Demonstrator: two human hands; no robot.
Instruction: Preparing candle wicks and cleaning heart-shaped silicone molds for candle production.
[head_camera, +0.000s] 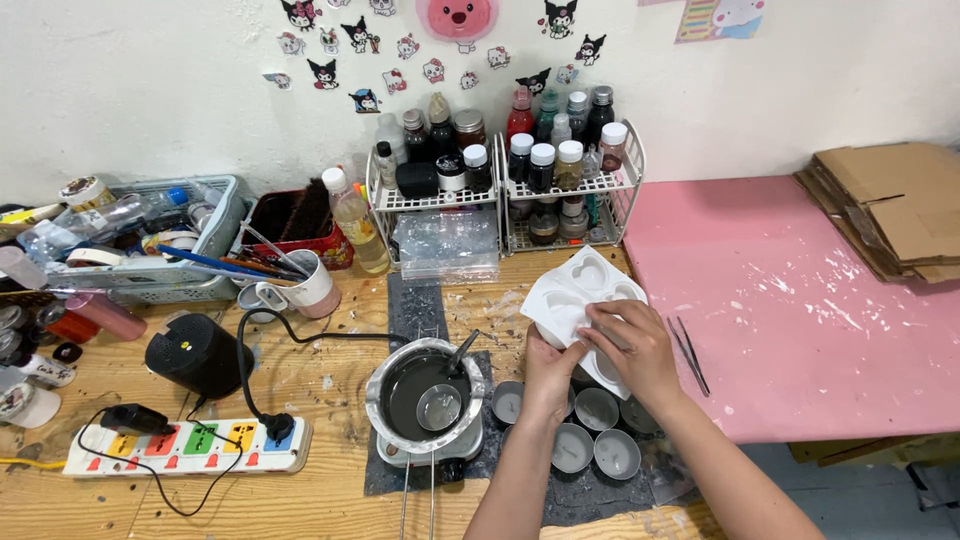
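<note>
Both my hands hold a white silicone mould (575, 295) with several rounded cavities, tilted up above the table. My left hand (549, 375) grips its lower left edge from below. My right hand (632, 345) lies over its lower right part, fingers pressing on the surface. Under my hands sit several small round metal cups (596, 408) filled with pale wax. To the left of them stands a metal melting pot (425, 395) with dark liquid and a ladle (442, 402) in it.
A white power strip (190, 448) with coloured sockets lies at front left, a black speaker (198, 352) behind it. Two wire racks of bottles (505, 160) stand against the wall. A pink mat (800, 300) covers the right side; folded cardboard (895, 205) lies at far right. Tweezers (688, 352) rest on the mat.
</note>
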